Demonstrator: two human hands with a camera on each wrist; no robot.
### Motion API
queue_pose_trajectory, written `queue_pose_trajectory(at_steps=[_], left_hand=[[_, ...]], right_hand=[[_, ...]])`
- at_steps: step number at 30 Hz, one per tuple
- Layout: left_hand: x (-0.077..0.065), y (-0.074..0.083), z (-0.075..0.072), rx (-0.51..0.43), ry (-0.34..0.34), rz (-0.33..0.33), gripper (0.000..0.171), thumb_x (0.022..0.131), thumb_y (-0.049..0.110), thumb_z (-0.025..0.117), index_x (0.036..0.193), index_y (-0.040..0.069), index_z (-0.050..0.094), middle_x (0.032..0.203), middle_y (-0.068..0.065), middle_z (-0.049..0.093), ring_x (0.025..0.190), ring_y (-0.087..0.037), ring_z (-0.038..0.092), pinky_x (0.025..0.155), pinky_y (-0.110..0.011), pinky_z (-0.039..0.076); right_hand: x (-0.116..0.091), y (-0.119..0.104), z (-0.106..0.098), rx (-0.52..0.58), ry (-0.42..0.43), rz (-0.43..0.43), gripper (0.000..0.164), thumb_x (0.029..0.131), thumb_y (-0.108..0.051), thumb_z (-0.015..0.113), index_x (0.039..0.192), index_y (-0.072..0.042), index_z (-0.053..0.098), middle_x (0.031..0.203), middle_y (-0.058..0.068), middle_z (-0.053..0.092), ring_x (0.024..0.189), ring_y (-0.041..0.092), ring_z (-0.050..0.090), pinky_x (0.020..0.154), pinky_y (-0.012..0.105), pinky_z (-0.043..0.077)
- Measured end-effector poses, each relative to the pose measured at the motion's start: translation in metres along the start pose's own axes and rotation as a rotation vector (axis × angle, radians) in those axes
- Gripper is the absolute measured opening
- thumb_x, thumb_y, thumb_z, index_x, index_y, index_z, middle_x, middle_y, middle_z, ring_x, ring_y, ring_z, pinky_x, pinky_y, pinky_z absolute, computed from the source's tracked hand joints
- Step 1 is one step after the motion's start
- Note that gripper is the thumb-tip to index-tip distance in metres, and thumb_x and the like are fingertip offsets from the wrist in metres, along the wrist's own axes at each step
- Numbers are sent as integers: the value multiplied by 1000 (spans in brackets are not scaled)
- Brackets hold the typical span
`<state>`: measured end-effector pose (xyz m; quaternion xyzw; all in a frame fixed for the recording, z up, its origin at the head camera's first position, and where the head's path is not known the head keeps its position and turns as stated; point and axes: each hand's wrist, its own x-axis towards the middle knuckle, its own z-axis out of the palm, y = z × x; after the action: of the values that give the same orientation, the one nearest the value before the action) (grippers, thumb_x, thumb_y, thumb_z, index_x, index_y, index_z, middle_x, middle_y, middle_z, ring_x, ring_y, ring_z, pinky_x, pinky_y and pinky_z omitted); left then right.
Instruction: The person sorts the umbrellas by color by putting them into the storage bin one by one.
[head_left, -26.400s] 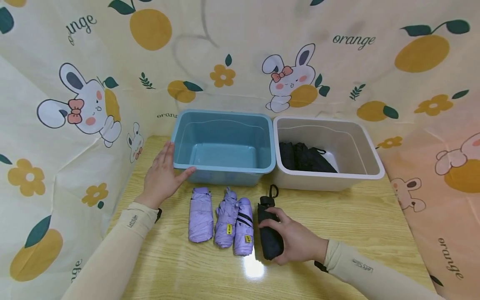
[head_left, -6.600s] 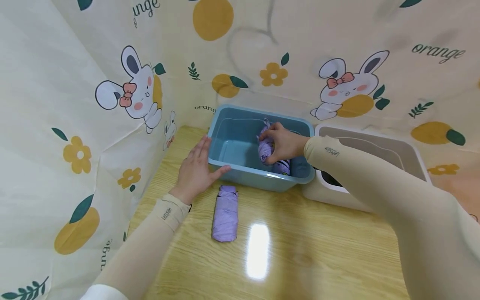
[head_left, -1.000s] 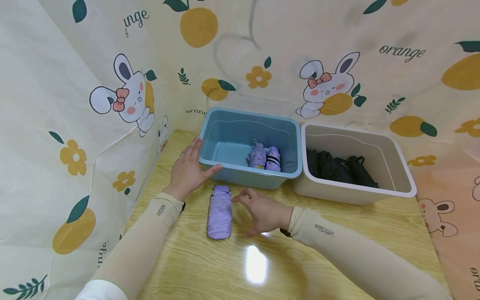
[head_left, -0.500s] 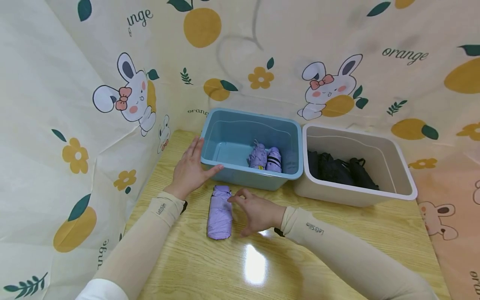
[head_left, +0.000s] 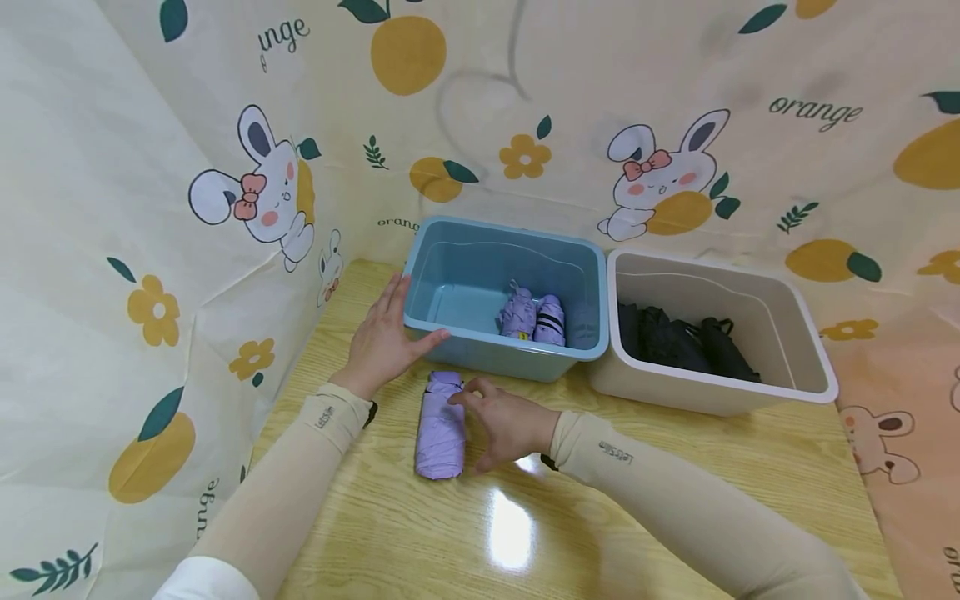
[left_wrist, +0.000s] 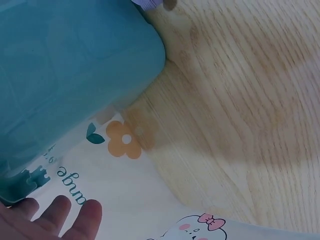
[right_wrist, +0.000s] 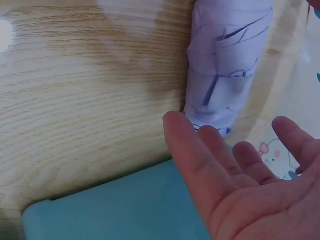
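A folded lavender umbrella [head_left: 438,437] lies lengthwise on the wooden table. My right hand [head_left: 512,421] hovers at its right side, thumb and fingers spread apart, fingertips right at the fabric. In the right wrist view, nothing lies in the palm beside the umbrella [right_wrist: 225,65]. With straight fingers, my left hand [head_left: 380,340] rests against the left front corner of the blue bin [head_left: 495,358]. Inside that bin are two more lavender umbrellas, one crumpled [head_left: 517,312] and one with black stripes [head_left: 550,321].
A beige bin [head_left: 667,392] stands against the blue bin's right side, with black umbrellas [head_left: 678,346] inside. Behind both bins and along the left hangs a printed cloth [head_left: 465,108] with rabbits and oranges. Wooden tabletop [head_left: 397,533] extends in front.
The black umbrella my right hand held has gone into the beige bin, and two lavender umbrellas into the blue one. In the last second, my right hand moved left towards the remaining umbrella.
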<state>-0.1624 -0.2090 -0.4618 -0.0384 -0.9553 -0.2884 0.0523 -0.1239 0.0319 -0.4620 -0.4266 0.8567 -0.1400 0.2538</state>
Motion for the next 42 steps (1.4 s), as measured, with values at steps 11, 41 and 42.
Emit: queue_pose_trajectory(at_steps=[11,41,42], left_hand=[[2,-1,1,-11,-2,4,113,82,72,64,161,9,13,167,-7,5,146,-38,23,109,-55,35],[2,-2,1,5,-5,-10,112,81,76,61,161,13,15,167,-1,5,144,-36,28,106,-53,38],[2,-2,1,5,-5,-10,112,81,76,61,161,13,15,167,-1,5,144,-37,29,106,-53,38]], right_hand=[[15,1,11,-35,-3,-7,102,62,-40,95,146,-12,44,141,17,37,108,26,55,89,33,51],[44,-18,48,-250,62,95,108,55,-54,94,147,-25,47,143,15,37,110,40,57,86,39,54],[44,-19,49,-246,65,99,108,55,-54,94,147,-25,47,143,15,37,109,40,58,85,39,54]])
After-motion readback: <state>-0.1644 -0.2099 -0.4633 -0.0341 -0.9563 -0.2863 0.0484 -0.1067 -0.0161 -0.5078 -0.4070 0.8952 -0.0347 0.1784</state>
